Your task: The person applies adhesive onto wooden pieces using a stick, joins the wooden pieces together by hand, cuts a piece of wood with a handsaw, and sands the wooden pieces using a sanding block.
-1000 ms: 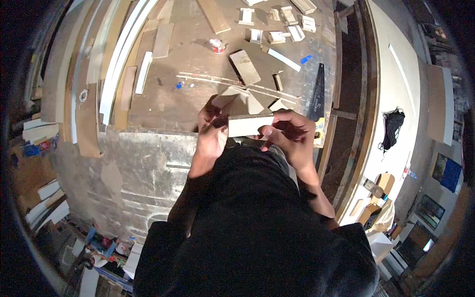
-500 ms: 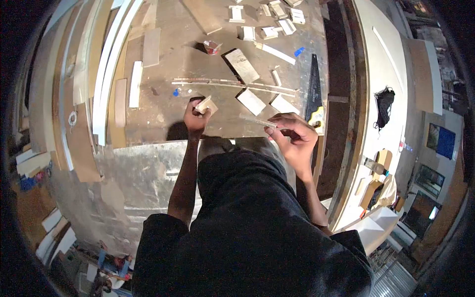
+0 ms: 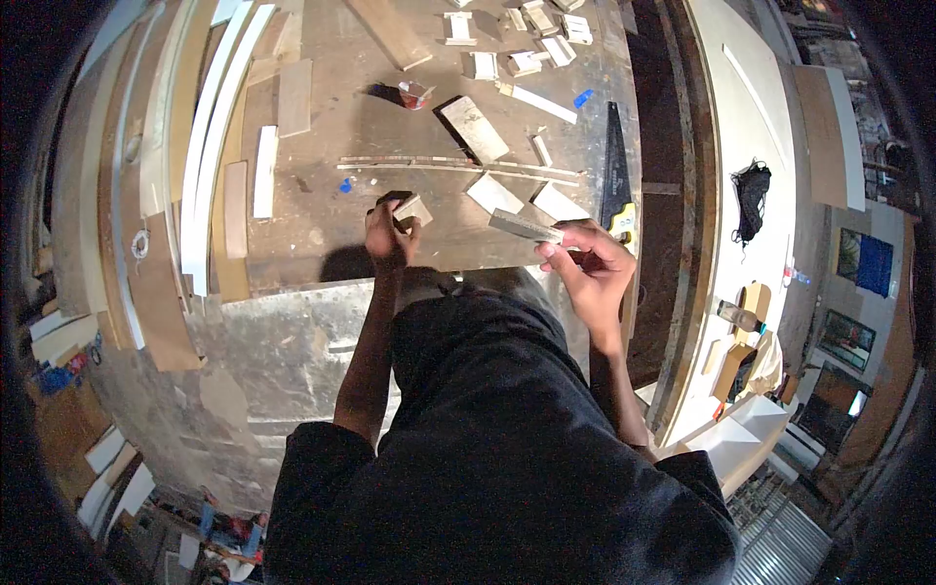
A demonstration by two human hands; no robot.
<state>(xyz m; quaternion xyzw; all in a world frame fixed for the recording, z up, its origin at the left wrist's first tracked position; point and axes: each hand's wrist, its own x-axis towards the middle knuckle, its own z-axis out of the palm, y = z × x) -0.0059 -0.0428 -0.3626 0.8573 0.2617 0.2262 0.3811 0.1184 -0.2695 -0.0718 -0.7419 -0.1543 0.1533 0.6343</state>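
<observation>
The held wood pieces (image 3: 525, 226) are tan, the tabletop (image 3: 314, 210) brown, the saw (image 3: 614, 166) black with a yellow handle (image 3: 625, 216).

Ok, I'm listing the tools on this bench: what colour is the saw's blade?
The saw blade is black, seen best in the head view.

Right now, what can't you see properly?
In the head view:
Small wooden piece: partly behind the left hand.
Flat strip: one end partly covered by the right hand.
Brown board: far end cut off by the top edge.
Saw: its markings too small to read.
</observation>
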